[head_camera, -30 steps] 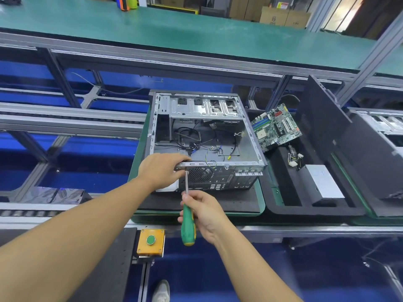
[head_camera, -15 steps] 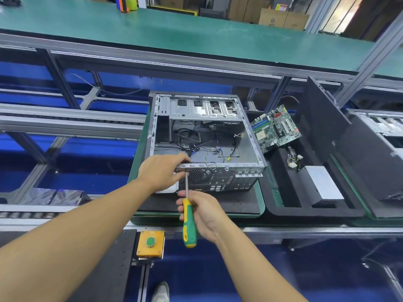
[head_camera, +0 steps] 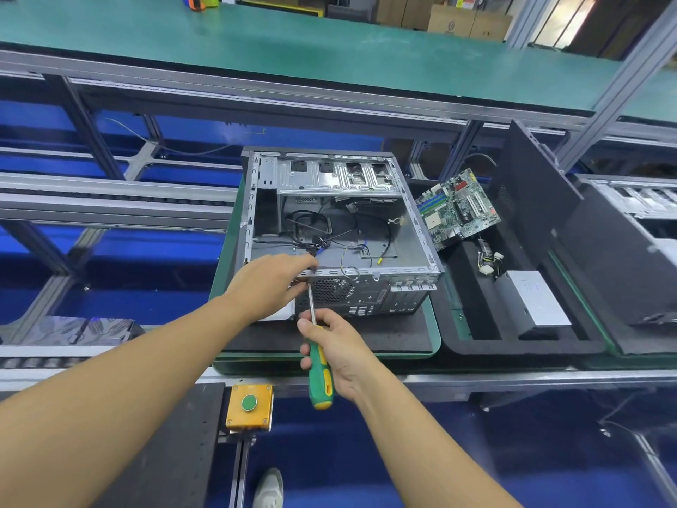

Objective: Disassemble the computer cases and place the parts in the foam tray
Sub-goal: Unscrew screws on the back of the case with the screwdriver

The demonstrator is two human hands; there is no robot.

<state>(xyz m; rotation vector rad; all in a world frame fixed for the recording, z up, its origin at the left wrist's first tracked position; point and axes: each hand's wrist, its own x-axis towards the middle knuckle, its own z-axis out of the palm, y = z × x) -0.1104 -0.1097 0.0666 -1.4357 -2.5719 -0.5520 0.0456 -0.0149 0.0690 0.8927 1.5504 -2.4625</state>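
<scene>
An open grey computer case (head_camera: 410, 247) lies on a dark mat, loose cables inside it. My left hand (head_camera: 269, 284) grips the near rear edge of the case at its left corner. My right hand (head_camera: 335, 352) holds a green and yellow screwdriver (head_camera: 319, 375); its shaft points up to the rear panel, with the tip right by my left fingers. To the right sits the black foam tray (head_camera: 513, 346), holding a green motherboard (head_camera: 458, 209), a grey power supply (head_camera: 538, 302) and a bundle of white connectors (head_camera: 489, 260).
A dark side panel (head_camera: 531, 199) leans upright behind the foam tray, and a second case (head_camera: 637, 221) lies at the far right. A yellow box with a green button (head_camera: 250, 406) is mounted below the conveyor edge. A green bench runs along the back.
The hands hold almost the same pose. My right hand has shifted a little on the screwdriver handle while the tip stays at the rear panel.
</scene>
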